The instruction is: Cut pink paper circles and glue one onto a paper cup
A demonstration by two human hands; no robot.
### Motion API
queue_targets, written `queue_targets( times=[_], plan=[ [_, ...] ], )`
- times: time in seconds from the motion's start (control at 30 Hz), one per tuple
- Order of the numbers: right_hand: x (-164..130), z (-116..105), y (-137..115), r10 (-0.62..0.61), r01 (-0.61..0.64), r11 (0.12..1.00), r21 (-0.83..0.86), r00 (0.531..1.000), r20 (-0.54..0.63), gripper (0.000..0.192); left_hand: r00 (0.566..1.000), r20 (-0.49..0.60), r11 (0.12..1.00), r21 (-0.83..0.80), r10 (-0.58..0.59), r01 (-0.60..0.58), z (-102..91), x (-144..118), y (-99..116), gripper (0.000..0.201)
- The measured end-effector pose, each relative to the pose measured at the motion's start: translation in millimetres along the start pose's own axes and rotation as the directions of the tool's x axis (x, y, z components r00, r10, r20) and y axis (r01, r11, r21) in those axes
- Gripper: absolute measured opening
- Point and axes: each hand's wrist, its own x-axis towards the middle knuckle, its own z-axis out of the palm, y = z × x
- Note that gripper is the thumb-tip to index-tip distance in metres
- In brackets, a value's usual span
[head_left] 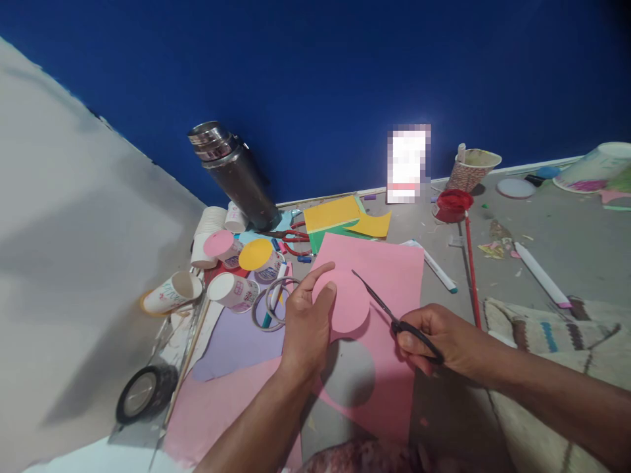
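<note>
My left hand [306, 318] pinches a round pink paper disc [349, 303] at its left edge, thumb on top. In my right hand [434, 335] is a pair of black-handled scissors [378, 299], fingers round the handles. The blades look closed or nearly so, pointing up and left just beside the disc. Under both lies a pink paper sheet [399, 276] with a round hole in its lower part, where the grey surface shows through. Close to my left wrist are grey tape rings [269, 309] and a purple sheet [236, 341].
At left stand decorated paper cups [234, 292], a dark flask [241, 184] and a black tape roll [146, 394]. Behind the pink sheet are yellow paper [332, 213] and red-handled pliers [296, 233]. Markers [542, 274], a red stick [472, 269] and cloth [532, 394] lie at right.
</note>
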Motion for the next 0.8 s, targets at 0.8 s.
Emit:
queue_targets(
  times=[0.8],
  plan=[
    [-3.7, -5.1, 1.3, -0.119, 0.117, 0.993, 0.035, 0.99, 0.078, 0.066, 0.991, 0.123, 0.998, 0.015, -0.058, 0.057, -2.3, -3.1, 6.3, 0.045]
  ],
)
